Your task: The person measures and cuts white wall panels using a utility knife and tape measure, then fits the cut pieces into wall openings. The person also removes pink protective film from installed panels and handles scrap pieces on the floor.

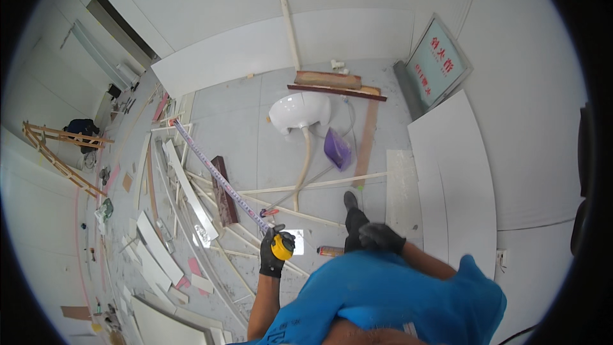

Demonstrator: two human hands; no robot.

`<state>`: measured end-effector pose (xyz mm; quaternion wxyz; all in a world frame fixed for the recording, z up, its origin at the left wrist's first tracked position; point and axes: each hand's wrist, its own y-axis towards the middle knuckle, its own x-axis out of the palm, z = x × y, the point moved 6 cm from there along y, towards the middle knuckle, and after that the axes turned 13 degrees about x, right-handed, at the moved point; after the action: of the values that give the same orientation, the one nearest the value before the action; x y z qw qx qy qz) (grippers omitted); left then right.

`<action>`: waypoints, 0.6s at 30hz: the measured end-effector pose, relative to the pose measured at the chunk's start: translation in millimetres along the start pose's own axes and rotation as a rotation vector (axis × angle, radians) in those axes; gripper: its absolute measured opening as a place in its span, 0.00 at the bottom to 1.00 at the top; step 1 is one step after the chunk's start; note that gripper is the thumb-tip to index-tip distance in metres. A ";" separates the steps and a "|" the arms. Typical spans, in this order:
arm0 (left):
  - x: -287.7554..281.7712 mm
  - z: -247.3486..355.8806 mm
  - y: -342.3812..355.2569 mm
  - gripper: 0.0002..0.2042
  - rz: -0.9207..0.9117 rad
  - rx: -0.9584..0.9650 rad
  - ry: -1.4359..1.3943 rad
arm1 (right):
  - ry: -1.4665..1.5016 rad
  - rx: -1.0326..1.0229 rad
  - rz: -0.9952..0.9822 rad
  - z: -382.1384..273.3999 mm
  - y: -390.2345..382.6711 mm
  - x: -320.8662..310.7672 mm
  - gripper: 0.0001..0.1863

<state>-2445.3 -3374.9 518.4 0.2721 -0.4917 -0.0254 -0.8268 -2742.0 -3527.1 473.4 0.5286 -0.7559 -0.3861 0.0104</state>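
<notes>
My left hand (271,263), in a black glove, is closed around a yellow tape measure (281,248). Its long pale blade (217,176) runs out toward the far left above the strips on the floor. At the blade's far end is a small orange-red patch, too small to make out. My right hand (382,238), gloved in black too, is beside my blue shirt above my leg. Its fingers look curled in, and nothing sticks out of them. An orange canister (330,251) lies on the floor between my hands.
White strips and panels (159,252) litter the left floor, near a dark red board (223,195). Ahead are a white basin (299,112) and a purple dustpan (337,149). A framed sign (440,67) leans right. Another person (82,131) crouches by a wooden ladder (54,160) far left.
</notes>
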 end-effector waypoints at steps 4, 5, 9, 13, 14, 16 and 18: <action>8.1 10.5 45.7 0.18 0.214 0.029 0.011 | -0.141 -0.142 -0.039 -117.4 46.8 -35.6 0.15; 13.6 14.5 54.4 0.17 0.246 0.050 0.047 | -0.083 -0.148 -0.007 -146.0 57.7 -45.1 0.15; 27.5 38.9 87.1 0.19 0.298 0.137 0.332 | -0.125 -0.193 0.149 -242.9 97.3 -72.9 0.14; 23.3 66.5 115.0 0.18 0.330 0.241 0.723 | -0.192 -0.241 0.099 -303.3 134.5 -62.1 0.16; 18.0 74.9 123.1 0.17 0.359 0.261 0.840 | -0.217 -0.153 0.096 -312.0 150.2 -54.3 0.16; 5.2 78.6 143.2 0.16 0.372 0.200 0.858 | -0.232 -0.106 0.108 -328.2 169.4 -42.6 0.15; -14.4 83.4 172.4 0.16 0.361 0.145 0.798 | -0.228 -0.062 0.071 -341.6 194.5 -25.1 0.15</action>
<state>-2291.5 -3489.7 510.6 0.4345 -0.1101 0.1101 -0.8871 -2503.4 -3840.1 457.2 0.4569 -0.7789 -0.4171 0.1030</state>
